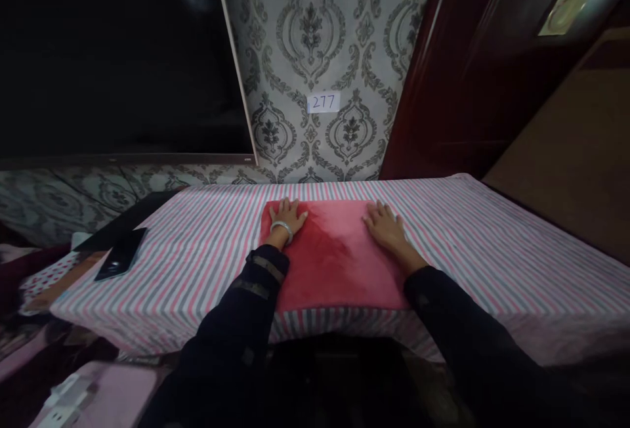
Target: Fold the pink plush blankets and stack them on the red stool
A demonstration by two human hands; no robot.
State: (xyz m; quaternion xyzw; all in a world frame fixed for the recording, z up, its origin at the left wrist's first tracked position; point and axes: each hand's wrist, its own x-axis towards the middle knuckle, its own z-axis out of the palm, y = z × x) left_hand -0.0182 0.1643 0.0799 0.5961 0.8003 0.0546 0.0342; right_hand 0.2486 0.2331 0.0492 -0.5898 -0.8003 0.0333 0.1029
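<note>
A pinkish-red plush cloth (339, 264) lies flat on a table covered by a striped cloth (207, 244). Darker red shading shows over its left part. My left hand (287, 218), with a bracelet at the wrist, rests on the cloth's far left corner, fingers spread. On the far right corner lies my right hand (386, 228), palm down with its fingers apart. Neither hand grips anything.
A dark phone (121, 254) lies at the table's left end. Behind stand a large black screen (118, 60), patterned wallpaper with a paper label (323, 102) and a dark red panel. A power strip (63, 408) sits at the lower left.
</note>
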